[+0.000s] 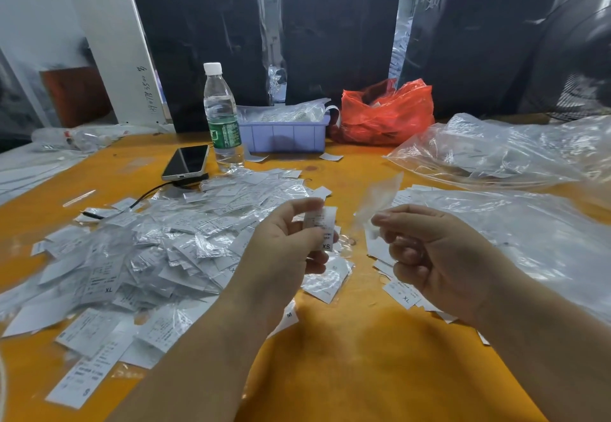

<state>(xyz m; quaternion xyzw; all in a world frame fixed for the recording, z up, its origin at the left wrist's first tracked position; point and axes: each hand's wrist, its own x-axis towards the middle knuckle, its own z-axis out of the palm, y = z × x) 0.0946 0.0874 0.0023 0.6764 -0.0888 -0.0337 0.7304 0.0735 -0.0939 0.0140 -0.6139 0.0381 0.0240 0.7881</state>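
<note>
Head view, single frame. Work in hand, by my reading: slipping garment size labels into small clear sleeves, one at a time. Left hand (284,240), centre of frame, has thumb and fingers curled and clamped on a white XS size label (322,223), held upright above the orange table (347,355). Right hand (429,249), just right of centre, pinches the lower end of a small clear sleeve (380,198) between thumb and forefinger, with the other fingers curled under. The sleeve is blurred and its mouth cannot be made out. Label and sleeve are near each other but apart, so the label is not yet inside. Done so far, judging by the layout: a broad heap of sleeved labels (148,246) fills the left half of the frame, with XL, M and S markings legible. Left to do: a smaller stack of bare labels (401,294) lies under and beyond the right hand, one of them marked XL. Its depth is hidden by the hand, so no count is possible. Estimate: well past the midpoint, unverified. Elsewhere: large clear plastic bags (512,154) at right, water bottle (222,117) and phone (186,161) at upper centre-left, purple tray (284,135) and red plastic bag (386,114) at the table's far edge.
</note>
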